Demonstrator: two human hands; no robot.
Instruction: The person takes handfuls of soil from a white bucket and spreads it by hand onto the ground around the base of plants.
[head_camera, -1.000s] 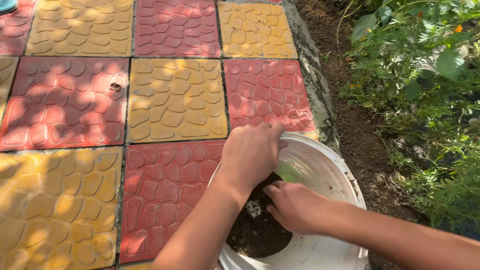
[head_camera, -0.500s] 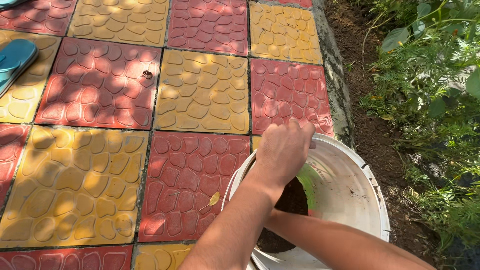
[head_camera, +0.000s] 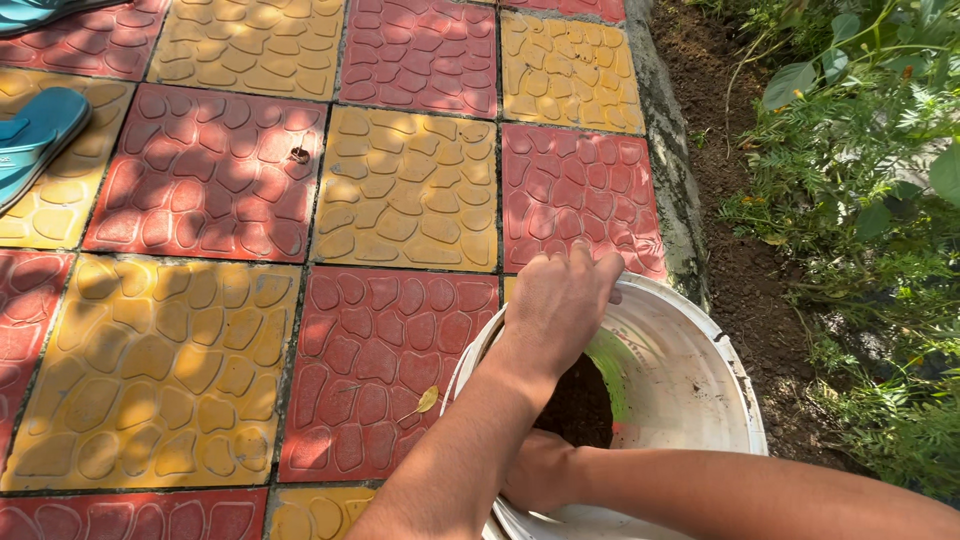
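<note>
Nearest, the right hand (head_camera: 535, 470) reaches into the round white plastic bucket (head_camera: 690, 380), mostly hidden behind the left forearm; whether it is open or closed, I cannot tell. Above it, the left hand (head_camera: 560, 305) grips the bucket's rim. Dark soil (head_camera: 580, 405) lies inside. Beyond are red and yellow paving tiles (head_camera: 400, 190), blue sandals (head_camera: 35, 130) and green plants (head_camera: 860, 170).

Home garden path, red and yellow paving tiles (head_camera: 200, 180), soil bed (head_camera: 740, 260), leafy plants (head_camera: 870, 180), blue sandal (head_camera: 35, 135)
</note>
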